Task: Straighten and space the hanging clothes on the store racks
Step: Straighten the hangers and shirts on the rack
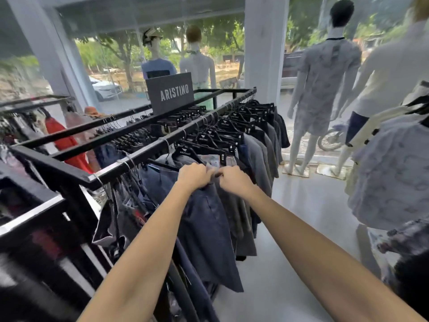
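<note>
Left hand (193,175) and right hand (233,178) side by side, fingers curled, both gripping the top edge of navy shorts (209,226) hanging below them. Rack rail (162,141) just beyond. Grey garments (258,163) right of the right hand.

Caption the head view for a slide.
Left hand and right hand grip a navy garment hanging on the black rack.

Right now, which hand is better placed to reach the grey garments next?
Right, probably: the right hand grips the dark navy hanging garment on the side beside the grey hanging garments; the left hand grips it farther from them.
</note>
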